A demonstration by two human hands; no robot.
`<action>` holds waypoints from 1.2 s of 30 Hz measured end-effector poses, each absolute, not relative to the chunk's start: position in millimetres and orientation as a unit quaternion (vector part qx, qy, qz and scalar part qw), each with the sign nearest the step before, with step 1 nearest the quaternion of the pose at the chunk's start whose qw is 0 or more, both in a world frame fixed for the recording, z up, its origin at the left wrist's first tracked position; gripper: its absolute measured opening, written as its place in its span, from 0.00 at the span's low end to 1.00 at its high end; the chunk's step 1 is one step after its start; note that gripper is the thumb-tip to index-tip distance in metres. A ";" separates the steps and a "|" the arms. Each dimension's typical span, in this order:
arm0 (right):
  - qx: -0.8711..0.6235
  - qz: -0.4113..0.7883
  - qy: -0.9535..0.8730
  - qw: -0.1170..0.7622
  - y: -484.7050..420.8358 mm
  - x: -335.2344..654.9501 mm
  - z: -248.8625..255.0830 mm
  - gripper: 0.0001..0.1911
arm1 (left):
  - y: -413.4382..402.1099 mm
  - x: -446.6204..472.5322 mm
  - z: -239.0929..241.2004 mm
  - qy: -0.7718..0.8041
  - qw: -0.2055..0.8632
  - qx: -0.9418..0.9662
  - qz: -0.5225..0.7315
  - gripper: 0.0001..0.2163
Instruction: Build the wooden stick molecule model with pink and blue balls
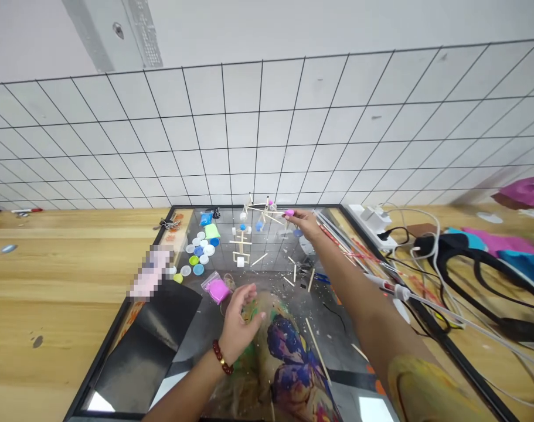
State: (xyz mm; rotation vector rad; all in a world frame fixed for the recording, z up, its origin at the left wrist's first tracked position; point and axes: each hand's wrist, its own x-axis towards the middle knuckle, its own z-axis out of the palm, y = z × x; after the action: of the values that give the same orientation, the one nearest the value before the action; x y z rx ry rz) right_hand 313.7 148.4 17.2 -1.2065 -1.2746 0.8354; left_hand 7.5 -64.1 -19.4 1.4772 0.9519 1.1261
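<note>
My right hand point(305, 223) reaches to the far side of the glass tabletop, its fingertips pinched on a small lump of pink clay point(289, 213). That lump is beside a standing frame of thin wooden sticks point(273, 217); I cannot tell whether they touch. A flatter stick model point(242, 249) with a white block lies to the left of it. Held above the near part of the glass, my left hand point(240, 321) is empty, with thumb and fingers apart. Close by it lies a clear bag of pink clay point(218, 290).
Several small round lids point(199, 251) lie left of the models, near blue and green packets point(211, 230). Loose sticks point(294, 273) are scattered mid-table. A black sheet point(161, 346) lies at the left; a power strip point(372, 225), cables and a black strap point(473, 287) at the right.
</note>
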 end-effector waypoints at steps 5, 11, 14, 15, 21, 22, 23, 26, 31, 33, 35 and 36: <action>-0.514 0.367 -0.552 0.544 165.6 311.3 1.3 0.23 | -64.7 5.7 -14.3 0.405 0.508 0.618 0.443 0.24; -0.527 0.342 -0.584 0.514 168.6 312.6 -7.2 0.25 | -63.4 7.4 -9.4 0.417 0.514 0.602 0.446 0.23; -0.538 0.325 -0.605 0.489 161.6 319.3 -8.6 0.31 | -63.5 8.2 -7.9 0.427 0.527 0.583 0.448 0.24; -0.544 0.318 -0.612 0.478 158.7 322.0 -9.2 0.32 | -63.5 8.3 -7.8 0.427 0.529 0.581 0.447 0.24; -0.576 0.268 -0.642 0.431 150.2 333.6 -15.5 0.30 | -63.0 7.1 -10.0 0.420 0.527 0.594 0.440 0.24; -0.578 0.261 -0.645 0.426 151.3 334.1 -16.6 0.28 | -62.8 6.9 -10.0 0.419 0.527 0.594 0.440 0.24; -0.580 0.254 -0.648 0.423 153.2 334.3 -17.5 0.27 | -62.5 6.9 -9.8 0.420 0.526 0.594 0.440 0.24; -0.587 0.232 -0.653 0.419 160.9 332.7 -18.5 0.24 | -61.7 7.0 -8.7 0.417 0.523 0.601 0.438 0.23; -0.596 0.188 -0.657 0.421 170.3 325.2 -15.1 0.24 | -61.3 7.0 -7.7 0.418 0.521 0.605 0.433 0.23; -0.598 0.169 -0.658 0.425 171.4 322.0 -14.0 0.26 | -61.6 6.7 -7.5 0.418 0.520 0.609 0.429 0.23; -0.602 0.151 -0.657 0.427 171.4 320.1 -13.8 0.28 | -61.8 6.6 -7.3 0.419 0.520 0.608 0.430 0.23; -0.605 0.143 -0.656 0.428 170.9 319.9 -14.1 0.29 | -61.9 6.7 -7.1 0.418 0.522 0.605 0.431 0.23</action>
State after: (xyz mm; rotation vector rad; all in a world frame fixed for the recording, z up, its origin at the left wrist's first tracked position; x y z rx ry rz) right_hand 319.9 170.9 -14.1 -1.5107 -1.6371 0.3576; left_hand 6.7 -61.9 -7.1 1.4504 1.0022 1.0326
